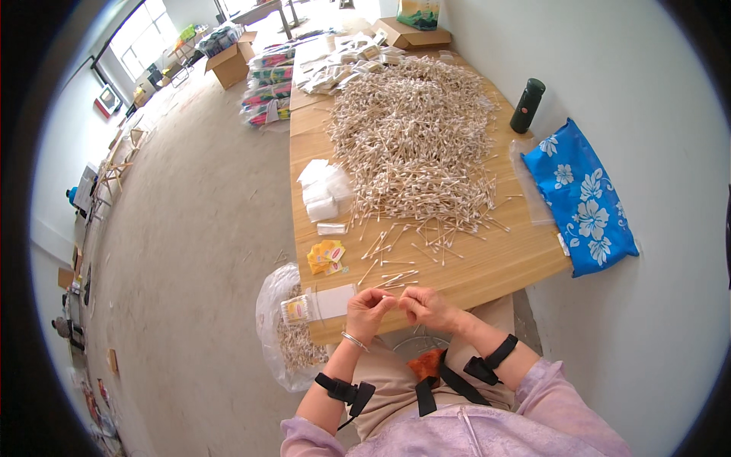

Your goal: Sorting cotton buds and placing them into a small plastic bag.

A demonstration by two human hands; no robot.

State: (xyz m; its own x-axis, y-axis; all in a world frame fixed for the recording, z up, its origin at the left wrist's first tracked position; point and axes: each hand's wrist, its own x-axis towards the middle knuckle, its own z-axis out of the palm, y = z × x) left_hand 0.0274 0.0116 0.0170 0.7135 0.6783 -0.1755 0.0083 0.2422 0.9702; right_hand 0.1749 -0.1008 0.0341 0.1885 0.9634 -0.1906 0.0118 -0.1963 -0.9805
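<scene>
At the near edge of the wooden table, my two hands are close together. My left hand is pinched, with a small white cotton swab tip showing at its fingertips. The fingers of my right hand are also pinched, just beside the left fingertips; what they grip is too small to make out. Several loose cotton swabs lie just beyond my hands. Left of my left hand are a white card or flat box and a clear pack of swabs with a yellow label. Yellow cards lie slightly farther off.
A big heap of cotton swabs covers the table's middle. Clear plastic bags lie at its left, filled packs behind. A dark green flask and blue flowered pouch stand right. A plastic sack of swabs hangs low left.
</scene>
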